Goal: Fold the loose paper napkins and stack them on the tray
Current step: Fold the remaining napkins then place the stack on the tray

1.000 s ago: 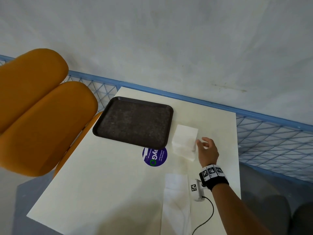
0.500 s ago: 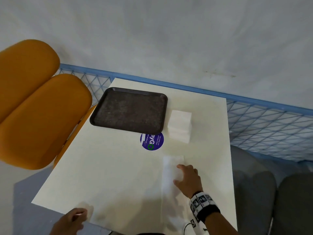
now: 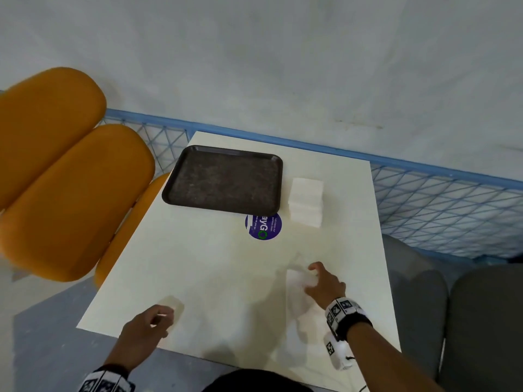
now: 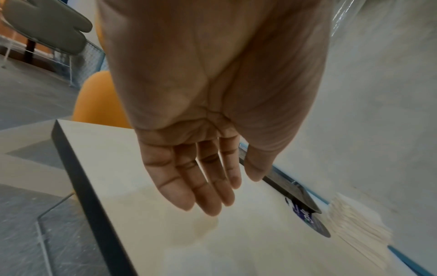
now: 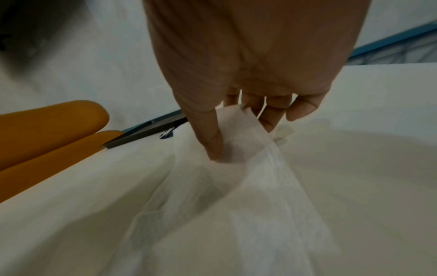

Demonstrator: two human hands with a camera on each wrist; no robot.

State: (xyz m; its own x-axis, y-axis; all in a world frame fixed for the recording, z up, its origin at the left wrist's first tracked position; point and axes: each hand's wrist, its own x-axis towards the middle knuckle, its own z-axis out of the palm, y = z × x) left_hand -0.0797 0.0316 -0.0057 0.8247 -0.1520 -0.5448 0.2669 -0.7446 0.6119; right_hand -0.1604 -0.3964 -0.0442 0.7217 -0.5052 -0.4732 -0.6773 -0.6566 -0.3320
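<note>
**Fold starting: right hand lifts the napkin's far end**

Right hand (image 3: 322,284) pinches the far end of the loose napkin (image 3: 297,301), thumb (image 5: 210,138) on one face and fingers behind, per the right wrist view. That end is raised off the table (image 3: 212,278); the rest of the sheet trails flat toward the person. My read: grabbing the far end lets it come back over the near end for the first fold.

Left hand (image 3: 144,329) holds nothing. Fingers (image 4: 201,186) are nearly straight and together, palm down, above the table's near left edge. In the head view I can't tell whether it touches the surface. It's well apart from the napkin, so it isn't pinning the sheet yet. Likely job: press the near end down or flatten the crease.

Stack (image 3: 307,202) of white napkins sits on the table just right of the tray (image 3: 223,179), near the far edge and well apart from both hands. Placed beside the tray, it gives a short reach for pickup and drop-off.

Tray is dark and has no napkins on it, so stacking is not begun. Its near right corner overlaps a round purple sticker (image 3: 264,226).

Orange chairs (image 3: 65,179) stand off the table's left side; a blue mesh rail (image 3: 424,193) runs behind it.

Risk, as I judge it: thin paper with one pinch point could skew without the second hand.
</note>
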